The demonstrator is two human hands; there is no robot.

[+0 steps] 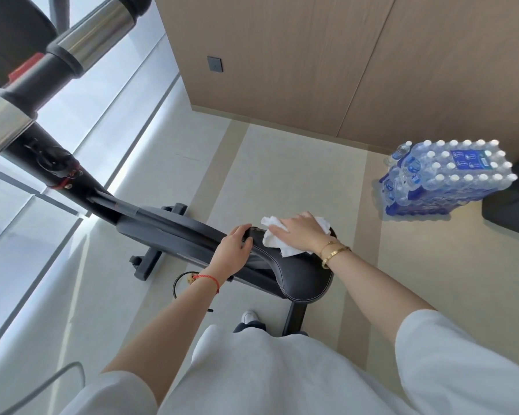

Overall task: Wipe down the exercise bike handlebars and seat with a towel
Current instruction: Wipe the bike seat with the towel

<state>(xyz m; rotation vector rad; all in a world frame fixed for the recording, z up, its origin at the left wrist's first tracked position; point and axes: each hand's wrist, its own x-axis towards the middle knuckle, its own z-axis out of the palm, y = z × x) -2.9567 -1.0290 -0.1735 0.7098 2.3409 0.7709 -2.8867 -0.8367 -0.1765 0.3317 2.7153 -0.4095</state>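
1. Far left, the handlebars (57, 52) fill the top corner, chrome tube with black grips, really close to the camera and a bit blurred. A dark post runs down from them toward the bike frame (174, 232).
2. Behind that there's a big window (27, 223) along the left wall, and a pale floor (282, 175) under everything.
3. The left hand (232, 253), red string bracelet on the wrist, has its fingers curled over the narrow front end of the seat (297, 277), gripping it.
4. The seat is black with white stitching, sitting middle of the shot right in front of the person.
5. The white towel (277, 238) lies bunched on top of the seat, on its far side.
6. The right hand (300, 235), gold bracelets on the wrist, lies flat on the towel with fingers pretty much straight, pressing it onto the seat.
7. Lower down you can see the person's white shirt and one white shoe (249, 316) by the seat post.
8. Over on the right, a shrink-wrapped pack of water bottles (444, 175) sits on the floor near the wood-panel wall (312, 61), well apart from the bike.
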